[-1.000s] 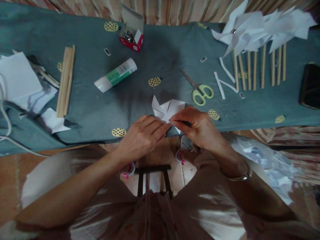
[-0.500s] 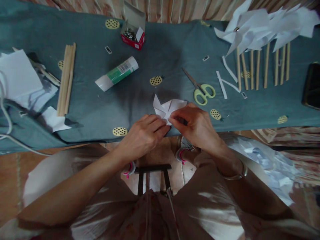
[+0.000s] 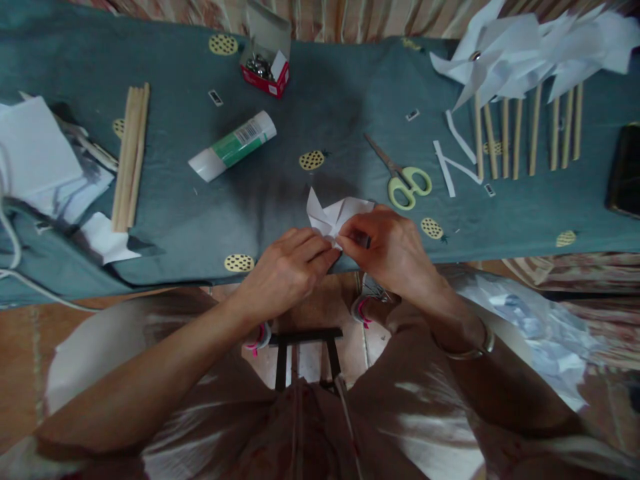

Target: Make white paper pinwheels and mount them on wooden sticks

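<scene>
A white paper pinwheel (image 3: pixel 334 212) with folded blades is between my hands at the table's near edge. My left hand (image 3: pixel 291 265) grips its lower left side, fingers closed on the paper. From the right, my right hand (image 3: pixel 387 243) pinches near its centre with thumb and forefinger. Fingers cover the pinwheel's lower part, so I cannot tell whether anything small is held there. Just beyond my right hand lie scissors (image 3: pixel 411 188) with pale green handles, blades apart. A green and white glue stick (image 3: pixel 235 147) rests beyond my left hand.
A red box (image 3: pixel 265 79) of metal pins stands open at the back. Bundled wooden sticks (image 3: pixel 131 160) and paper sheets (image 3: pixel 40 150) lie left. Several finished pinwheels (image 3: pixel 530 53) on sticks, paper strips (image 3: pixel 444 168) and a dark phone (image 3: pixel 625 170) are right. A bag of scraps (image 3: pixel 537 330) sits below.
Both hands stay on the pinwheel in nearly the same place. The view has shifted very slightly; nothing on the table has been picked up or put down.
</scene>
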`<action>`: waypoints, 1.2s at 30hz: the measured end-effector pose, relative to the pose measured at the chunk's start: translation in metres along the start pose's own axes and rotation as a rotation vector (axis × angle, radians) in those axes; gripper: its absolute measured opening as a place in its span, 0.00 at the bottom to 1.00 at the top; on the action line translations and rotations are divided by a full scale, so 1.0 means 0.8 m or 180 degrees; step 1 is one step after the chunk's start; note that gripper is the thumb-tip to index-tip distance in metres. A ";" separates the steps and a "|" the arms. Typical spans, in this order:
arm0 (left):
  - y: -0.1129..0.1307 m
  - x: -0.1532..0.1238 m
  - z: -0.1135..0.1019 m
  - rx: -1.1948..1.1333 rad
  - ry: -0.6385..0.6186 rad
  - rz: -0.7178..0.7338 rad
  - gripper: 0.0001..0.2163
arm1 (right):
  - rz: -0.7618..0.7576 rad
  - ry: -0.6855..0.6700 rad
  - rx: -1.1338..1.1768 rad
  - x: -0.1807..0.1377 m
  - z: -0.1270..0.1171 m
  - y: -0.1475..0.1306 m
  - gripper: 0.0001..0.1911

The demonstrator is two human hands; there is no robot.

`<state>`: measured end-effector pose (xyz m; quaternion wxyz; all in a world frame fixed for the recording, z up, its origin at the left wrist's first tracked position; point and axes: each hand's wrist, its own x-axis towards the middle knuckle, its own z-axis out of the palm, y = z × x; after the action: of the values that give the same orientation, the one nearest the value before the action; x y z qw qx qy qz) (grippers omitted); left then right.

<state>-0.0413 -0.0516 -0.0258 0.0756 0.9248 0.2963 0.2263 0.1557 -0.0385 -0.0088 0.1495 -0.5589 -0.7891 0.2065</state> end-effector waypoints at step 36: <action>0.000 0.001 -0.001 -0.0080 -0.0102 -0.0043 0.09 | -0.0678 0.0051 -0.0273 -0.005 -0.004 -0.001 0.10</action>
<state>-0.0414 -0.0510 -0.0247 0.0934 0.9253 0.2984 0.2146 0.1577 -0.0419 -0.0060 0.1529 -0.4794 -0.8509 0.1511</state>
